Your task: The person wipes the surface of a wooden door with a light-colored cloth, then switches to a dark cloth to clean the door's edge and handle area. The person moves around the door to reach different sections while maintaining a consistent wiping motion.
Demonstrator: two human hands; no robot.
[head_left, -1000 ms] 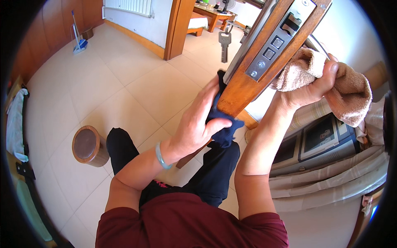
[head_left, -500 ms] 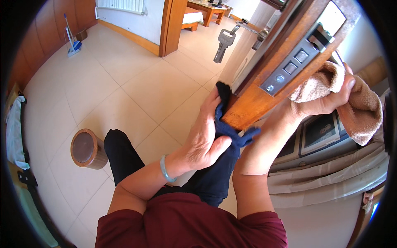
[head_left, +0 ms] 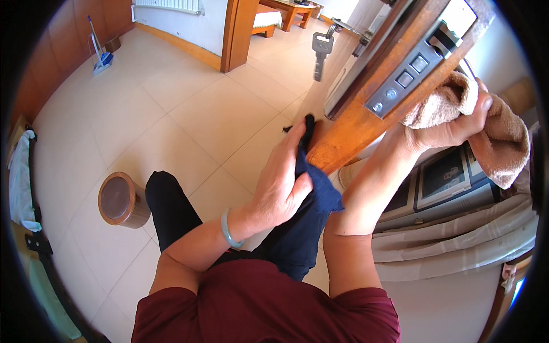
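A wooden door [head_left: 341,137] stands edge-on in front of me, with a metal lock plate [head_left: 405,79] set in its edge. My left hand [head_left: 279,186] presses a dark blue cloth [head_left: 321,186] around the door's edge below the plate, and a loose corner hangs beneath. On the other side of the door, my right hand [head_left: 457,130] grips a bunched beige towel [head_left: 505,140]. Whether that towel touches the door face is hard to see. A key [head_left: 322,56] dangles from the lock on the left face.
A round wooden stool [head_left: 119,200] stands on the tiled floor by my left knee. To the right are framed pictures [head_left: 441,182] and draped pale fabric [head_left: 452,240]. A broom and dustpan [head_left: 103,62] lean by the far left wall. A doorway [head_left: 235,34] opens ahead.
My left hand has shifted slightly, and the blue cloth's loose part now hangs as a wider flap. The key has swung. The door appears a little farther right; my right hand keeps its hold.
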